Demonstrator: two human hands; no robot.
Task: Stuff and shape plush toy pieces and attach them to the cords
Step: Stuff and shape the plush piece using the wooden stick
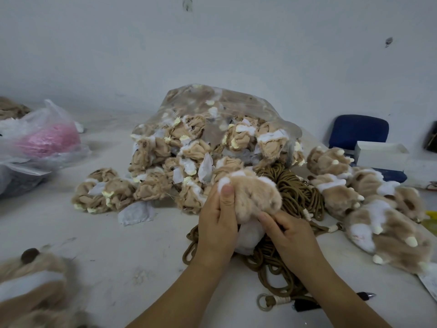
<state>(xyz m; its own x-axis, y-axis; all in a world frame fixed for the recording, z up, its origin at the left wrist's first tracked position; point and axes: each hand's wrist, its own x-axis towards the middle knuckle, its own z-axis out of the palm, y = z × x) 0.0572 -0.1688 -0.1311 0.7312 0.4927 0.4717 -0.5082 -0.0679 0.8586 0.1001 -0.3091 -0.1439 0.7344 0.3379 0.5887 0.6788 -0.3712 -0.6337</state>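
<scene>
A tan and white plush paw piece (254, 197) is held above the table between both hands. My left hand (218, 223) grips its left side, thumb pressed on top. My right hand (288, 235) pinches its lower right edge, where the white part (248, 237) hangs down. Under the hands lies a tangle of brown cords (295, 192) with a ring end (266, 301). A clear bag of inside-out tan plush pieces (205, 143) stands behind, with several spilled at its left (104, 192). Shaped plush paws with pale claws (369, 202) are heaped at the right.
A thin plastic bag with something pink inside (42, 138) sits at far left. More plush pieces (30, 285) lie at the near left corner. A blue chair (357, 131) and a white box (380, 155) stand past the table's right edge. A pen (364, 295) lies near my right forearm.
</scene>
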